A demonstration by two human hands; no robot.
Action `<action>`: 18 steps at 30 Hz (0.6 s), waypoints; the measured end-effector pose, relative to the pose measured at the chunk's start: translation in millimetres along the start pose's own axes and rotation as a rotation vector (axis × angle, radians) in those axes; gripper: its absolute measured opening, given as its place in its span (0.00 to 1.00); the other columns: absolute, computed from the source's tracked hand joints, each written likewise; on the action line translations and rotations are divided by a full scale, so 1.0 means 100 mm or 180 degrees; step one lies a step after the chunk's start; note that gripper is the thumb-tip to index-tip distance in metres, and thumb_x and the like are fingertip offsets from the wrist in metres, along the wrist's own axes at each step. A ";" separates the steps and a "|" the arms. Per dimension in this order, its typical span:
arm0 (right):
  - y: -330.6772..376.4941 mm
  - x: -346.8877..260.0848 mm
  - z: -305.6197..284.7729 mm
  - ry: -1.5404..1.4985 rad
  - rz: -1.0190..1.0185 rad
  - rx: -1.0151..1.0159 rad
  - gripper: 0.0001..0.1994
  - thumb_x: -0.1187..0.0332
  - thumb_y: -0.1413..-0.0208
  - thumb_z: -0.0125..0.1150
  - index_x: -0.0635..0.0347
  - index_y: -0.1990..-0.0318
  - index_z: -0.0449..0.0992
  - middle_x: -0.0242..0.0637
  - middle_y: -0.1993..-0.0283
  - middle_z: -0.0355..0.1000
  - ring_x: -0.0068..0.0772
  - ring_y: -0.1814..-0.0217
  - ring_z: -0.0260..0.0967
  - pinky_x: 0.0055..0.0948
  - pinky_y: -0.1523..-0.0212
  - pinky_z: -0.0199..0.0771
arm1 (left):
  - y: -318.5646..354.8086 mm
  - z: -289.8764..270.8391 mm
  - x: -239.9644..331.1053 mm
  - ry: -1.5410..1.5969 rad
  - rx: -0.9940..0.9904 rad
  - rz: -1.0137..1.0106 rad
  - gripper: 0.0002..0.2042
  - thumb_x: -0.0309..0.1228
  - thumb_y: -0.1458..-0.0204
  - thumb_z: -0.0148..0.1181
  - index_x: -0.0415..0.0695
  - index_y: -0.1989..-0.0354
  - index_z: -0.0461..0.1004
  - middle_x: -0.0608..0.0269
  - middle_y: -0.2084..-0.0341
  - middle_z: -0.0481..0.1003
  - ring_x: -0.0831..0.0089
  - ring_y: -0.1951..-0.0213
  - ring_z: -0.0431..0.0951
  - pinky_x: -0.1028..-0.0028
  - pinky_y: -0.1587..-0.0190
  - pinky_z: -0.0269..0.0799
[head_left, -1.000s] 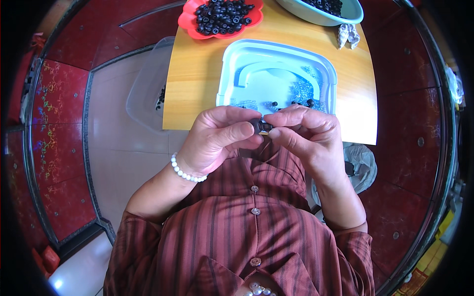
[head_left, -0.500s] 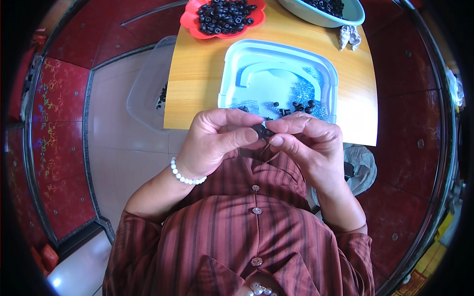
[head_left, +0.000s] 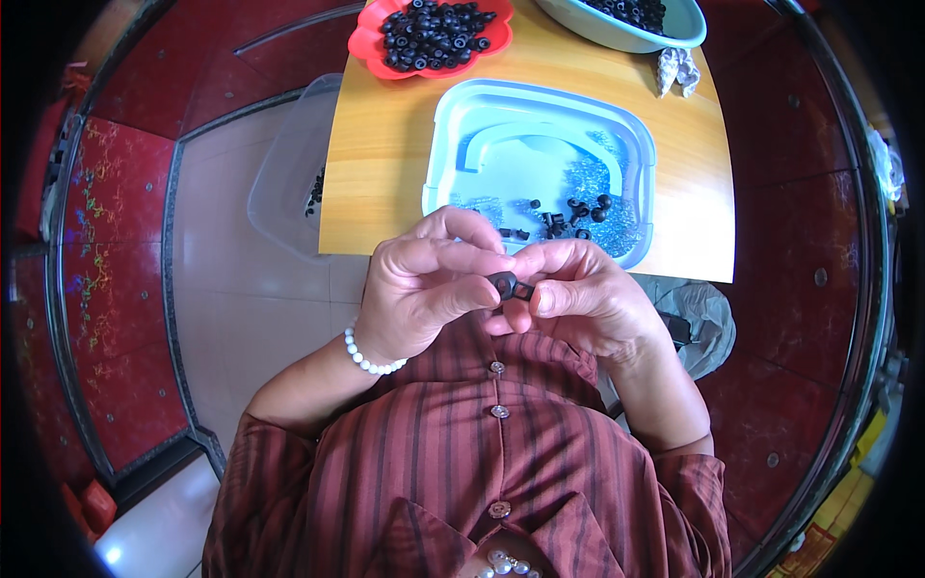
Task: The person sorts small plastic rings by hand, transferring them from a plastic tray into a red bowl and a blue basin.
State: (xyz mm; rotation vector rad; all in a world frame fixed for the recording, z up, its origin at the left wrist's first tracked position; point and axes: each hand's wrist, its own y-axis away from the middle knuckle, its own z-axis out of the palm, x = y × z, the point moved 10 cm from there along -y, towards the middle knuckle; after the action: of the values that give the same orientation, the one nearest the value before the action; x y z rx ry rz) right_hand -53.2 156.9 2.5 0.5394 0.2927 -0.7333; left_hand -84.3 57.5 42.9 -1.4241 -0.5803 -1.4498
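Note:
Between my two hands is a small black plastic part (head_left: 504,284), with a rounded end on the left and a slotted, square-looking end on the right. My left hand (head_left: 429,270) pinches the rounded end between thumb and fingers. The slotted end is gripped by thumb and fingers of my right hand (head_left: 583,294). Just beyond the hands stands a light blue tray (head_left: 647,173), holding several loose black parts (head_left: 578,217) and many tiny clear bluish pieces (head_left: 612,231). My fingers hide its near edge in part.
On the wooden table (head_left: 381,173), a red scalloped bowl (head_left: 371,60) of black parts stands far left. A light blue basin (head_left: 636,40) with more black parts is far right, near crumpled tissue (head_left: 678,72). A clear bin (head_left: 279,207) sits left below the table, a plastic bag (head_left: 708,332) at right.
Both hands have come slightly down toward me with the black part. It is turned so its slotted end shows, and more of the tray's loose parts are visible.

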 end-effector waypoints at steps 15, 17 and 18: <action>0.07 0.19 0.26 -0.0334 -0.0137 -0.0501 0.10 0.79 0.51 0.63 0.69 0.59 0.77 0.43 0.61 0.76 0.32 0.58 0.75 0.29 0.53 0.76 | 0.02 0.14 0.26 0.0425 -0.0549 0.0151 0.11 0.29 0.54 0.66 0.39 0.63 0.78 0.51 0.64 0.78 0.55 0.54 0.77 0.58 0.48 0.71; 0.10 0.18 0.33 -0.0320 -0.0193 -0.0578 0.10 0.79 0.52 0.64 0.68 0.59 0.78 0.41 0.62 0.76 0.28 0.59 0.74 0.26 0.55 0.76 | 0.04 0.15 0.30 0.0448 -0.0623 0.0219 0.12 0.29 0.55 0.66 0.38 0.62 0.78 0.51 0.64 0.78 0.54 0.54 0.77 0.57 0.46 0.70; 0.10 0.18 0.36 -0.0315 -0.0199 -0.0578 0.10 0.79 0.52 0.64 0.68 0.59 0.78 0.41 0.62 0.76 0.28 0.59 0.74 0.26 0.55 0.76 | 0.04 0.17 0.29 0.0450 -0.0628 0.0224 0.12 0.29 0.55 0.66 0.38 0.62 0.78 0.51 0.64 0.78 0.54 0.54 0.77 0.57 0.46 0.70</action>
State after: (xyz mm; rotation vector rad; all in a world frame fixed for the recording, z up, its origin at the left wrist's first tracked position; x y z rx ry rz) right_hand -31.1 133.3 27.9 0.3222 0.2818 -0.7827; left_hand -68.0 61.1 72.5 -1.4638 -0.3022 -1.5702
